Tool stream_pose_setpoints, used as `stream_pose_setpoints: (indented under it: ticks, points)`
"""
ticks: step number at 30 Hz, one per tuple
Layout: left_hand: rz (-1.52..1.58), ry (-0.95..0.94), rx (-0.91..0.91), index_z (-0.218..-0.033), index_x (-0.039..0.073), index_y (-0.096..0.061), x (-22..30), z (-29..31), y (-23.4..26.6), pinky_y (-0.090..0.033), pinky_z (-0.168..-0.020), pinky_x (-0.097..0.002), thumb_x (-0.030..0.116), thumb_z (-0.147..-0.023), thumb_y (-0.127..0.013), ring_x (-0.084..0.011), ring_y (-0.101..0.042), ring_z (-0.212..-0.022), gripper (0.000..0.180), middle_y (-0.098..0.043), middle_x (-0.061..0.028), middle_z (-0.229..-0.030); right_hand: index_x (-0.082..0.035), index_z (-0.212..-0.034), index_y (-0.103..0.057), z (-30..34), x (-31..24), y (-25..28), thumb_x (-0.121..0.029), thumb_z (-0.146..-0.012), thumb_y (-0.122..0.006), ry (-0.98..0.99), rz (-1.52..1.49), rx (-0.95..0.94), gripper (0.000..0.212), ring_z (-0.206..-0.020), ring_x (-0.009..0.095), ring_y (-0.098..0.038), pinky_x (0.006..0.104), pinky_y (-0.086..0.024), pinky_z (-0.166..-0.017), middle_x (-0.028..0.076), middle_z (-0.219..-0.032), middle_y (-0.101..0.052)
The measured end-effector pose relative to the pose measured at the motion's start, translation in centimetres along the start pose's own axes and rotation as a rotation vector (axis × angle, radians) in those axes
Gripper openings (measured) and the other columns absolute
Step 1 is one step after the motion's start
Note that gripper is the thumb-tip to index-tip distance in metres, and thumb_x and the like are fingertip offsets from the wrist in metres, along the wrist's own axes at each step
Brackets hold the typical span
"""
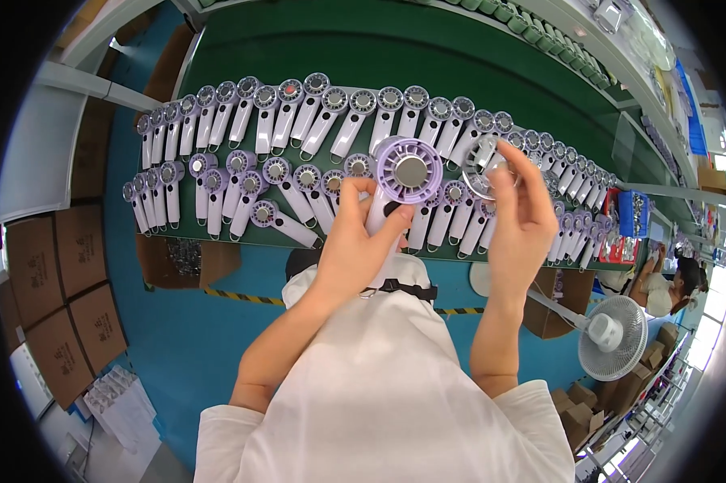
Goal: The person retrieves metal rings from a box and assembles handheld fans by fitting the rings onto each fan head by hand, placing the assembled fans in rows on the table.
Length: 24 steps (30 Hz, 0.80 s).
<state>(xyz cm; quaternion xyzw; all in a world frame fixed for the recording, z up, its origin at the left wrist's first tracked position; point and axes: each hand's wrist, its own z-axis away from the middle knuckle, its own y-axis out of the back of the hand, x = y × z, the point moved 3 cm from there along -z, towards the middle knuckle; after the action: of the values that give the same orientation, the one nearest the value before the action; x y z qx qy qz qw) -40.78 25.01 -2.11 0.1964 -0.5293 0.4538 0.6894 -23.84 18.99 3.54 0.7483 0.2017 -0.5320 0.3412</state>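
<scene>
A lavender handheld fan [409,171] with a round grey centre is held up by my left hand [351,241], whose fingers wrap round its handle just below the head. Its thumb lies by a dark spot on the handle. To the right, my right hand [520,209] pinches a clear, shiny round cover [482,167] by its edge, apart from the fan's head. Behind both hands, rows of similar pale purple handheld fans [335,101] lie on the green table [314,48], many with shiny round fronts.
Below the table's near edge stand open cardboard boxes [222,264]. A white standing fan [612,338] is at the right, and a blue bin [633,214] sits at the table's right end. Stacked cartons [81,241] line the left. Another person [665,290] sits far right.
</scene>
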Motion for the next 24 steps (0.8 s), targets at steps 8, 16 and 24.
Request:
stream_pose_setpoints:
  ticks: [8,16,24]
  points:
    - [-0.092,0.08,-0.075,-0.112,0.004,-0.034,0.5,-0.3,0.4,-0.047,-0.059,-0.0267,0.024,-0.091,-0.068,-0.0103,-0.058,-0.067,0.044,-0.063,-0.007,-0.085,0.002,-0.113,-0.064,1.1,-0.4,-1.8,0.002,-0.087,-0.066,0.019,-0.206,-0.138,0.026,-0.078,0.01,-0.061,0.0245,-0.055,-0.065,0.006,-0.091,-0.063]
    - [-0.149,0.063,-0.1,-0.111,0.007,-0.035,0.2,0.1,0.0,-0.044,-0.057,-0.0241,0.02,-0.092,-0.067,-0.0081,-0.056,-0.065,0.039,-0.063,-0.0055,-0.082,0.001,-0.109,-0.065,1.0,0.0,-2.6,0.002,-0.085,-0.067,0.016,-0.07,-0.179,0.024,-0.07,0.007,-0.057,0.0206,-0.045,-0.056,0.005,-0.086,-0.065]
    - [-0.272,-0.046,-0.11,-0.108,0.003,-0.037,0.3,0.3,0.4,-0.047,-0.065,-0.0316,0.031,-0.088,-0.071,-0.0155,-0.058,-0.07,0.048,-0.065,-0.011,-0.088,-0.002,-0.099,-0.068,0.3,-1.1,-2.6,0.003,-0.081,-0.07,0.268,0.07,-0.223,0.019,-0.062,0.009,-0.05,0.0232,-0.041,-0.054,0.004,-0.084,-0.059]
